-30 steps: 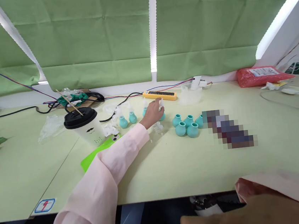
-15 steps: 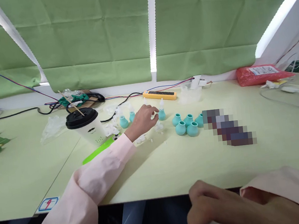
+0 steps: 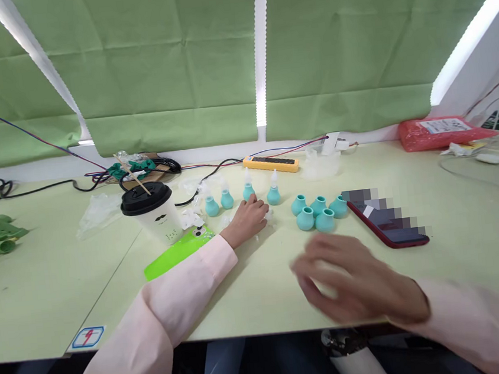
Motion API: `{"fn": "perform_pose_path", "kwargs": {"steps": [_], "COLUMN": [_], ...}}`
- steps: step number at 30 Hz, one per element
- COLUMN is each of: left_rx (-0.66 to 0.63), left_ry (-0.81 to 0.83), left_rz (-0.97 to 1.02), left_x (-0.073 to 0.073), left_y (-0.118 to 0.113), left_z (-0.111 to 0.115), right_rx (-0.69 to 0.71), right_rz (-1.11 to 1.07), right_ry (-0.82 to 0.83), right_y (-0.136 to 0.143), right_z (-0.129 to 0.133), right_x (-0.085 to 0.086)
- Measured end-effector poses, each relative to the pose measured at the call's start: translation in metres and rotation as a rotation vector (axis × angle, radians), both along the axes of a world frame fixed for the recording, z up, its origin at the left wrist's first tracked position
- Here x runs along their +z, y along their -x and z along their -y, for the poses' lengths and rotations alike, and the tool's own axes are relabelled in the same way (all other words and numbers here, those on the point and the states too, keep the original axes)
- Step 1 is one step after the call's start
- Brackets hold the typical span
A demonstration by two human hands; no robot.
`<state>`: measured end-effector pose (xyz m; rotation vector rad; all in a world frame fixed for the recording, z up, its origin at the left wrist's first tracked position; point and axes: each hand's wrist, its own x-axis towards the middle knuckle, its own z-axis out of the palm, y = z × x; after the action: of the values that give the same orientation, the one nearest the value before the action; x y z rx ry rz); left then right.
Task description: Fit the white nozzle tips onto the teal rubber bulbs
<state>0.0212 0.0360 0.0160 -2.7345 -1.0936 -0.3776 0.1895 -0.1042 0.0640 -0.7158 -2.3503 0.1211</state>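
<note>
My left hand [image 3: 250, 218] is over the small clear pieces [image 3: 268, 215] in the middle of the table, fingers bent downward; what its fingertips hold, if anything, is hidden. Behind it, several teal bulbs with clear nozzles stand in a row, the rightmost bulb [image 3: 273, 194] just beyond the fingers. My right hand [image 3: 343, 275] is blurred by motion above the table's front edge, its fingers curved with a gap by the thumb. Several teal bulbs without nozzles [image 3: 305, 219] stand grouped behind the right hand.
A cup with a black lid [image 3: 157, 217] and a bright green item [image 3: 174, 255] are at left. A red-edged phone [image 3: 389, 220] lies right of the bulbs. Farther back are a yellow-orange device [image 3: 271, 164], cables and a red package [image 3: 442, 131].
My left hand has drawn back from the rightmost nozzle bulb to the clear pieces. My right hand has risen from below the table edge to above it. The view has shifted slightly.
</note>
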Motion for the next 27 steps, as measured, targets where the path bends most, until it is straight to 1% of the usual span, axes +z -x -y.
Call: {"fn": "perform_pose_path", "kwargs": {"steps": [1,3,4,6,8,10,11,13,14,16,18,20,22,24,27], "left_rx": [-0.006,-0.007,-0.007,-0.008,-0.014,-0.024,-0.037,-0.056,-0.055,-0.039,-0.030,-0.042,-0.064,-0.091,-0.120], "left_ry": [0.014,0.051,0.090,0.226,0.457,0.753,0.912,1.187,1.288,1.402,1.437,1.445,1.453,1.454,1.459], "left_rz": [0.020,0.122,0.208,0.435,0.691,0.926,1.013,1.142,1.195,1.301,1.384,1.417,1.415,1.406,1.396], "left_x": [0.000,0.003,0.004,0.009,0.015,0.018,0.018,0.015,0.012,0.005,-0.002,-0.005,-0.005,-0.003,-0.001], "left_y": [0.003,0.008,0.011,0.015,0.017,0.018,0.019,0.020,0.020,0.019,0.018,0.018,0.018,0.018,0.019], "left_z": [0.000,0.002,0.004,0.012,0.024,0.037,0.043,0.051,0.054,0.055,0.054,0.054,0.054,0.056,0.057], "right_rx": [-0.086,-0.237,-0.298,-0.355,-0.393,-0.395,-0.381,-0.333,-0.305,-0.252,-0.226,-0.210,-0.176,-0.136,-0.103], "right_rz": [0.059,0.256,0.336,0.460,0.521,0.516,0.489,0.394,0.332,0.177,-0.044,-0.305,-0.519,-0.641,-0.729], "right_ry": [-0.051,-0.030,0.003,0.065,0.117,0.160,0.179,0.216,0.237,0.304,0.421,0.598,0.792,0.940,1.036], "right_y": [0.003,0.006,0.007,0.008,0.009,0.009,0.008,0.007,0.005,0.003,0.001,0.002,0.004,0.008,0.011], "right_z": [-0.014,-0.039,-0.049,-0.063,-0.069,-0.072,-0.073,-0.075,-0.076,-0.077,-0.076,-0.075,-0.072,-0.070,-0.068], "right_x": [-0.008,-0.024,-0.032,-0.045,-0.052,-0.056,-0.056,-0.058,-0.058,-0.060,-0.060,-0.060,-0.058,-0.057,-0.057]}}
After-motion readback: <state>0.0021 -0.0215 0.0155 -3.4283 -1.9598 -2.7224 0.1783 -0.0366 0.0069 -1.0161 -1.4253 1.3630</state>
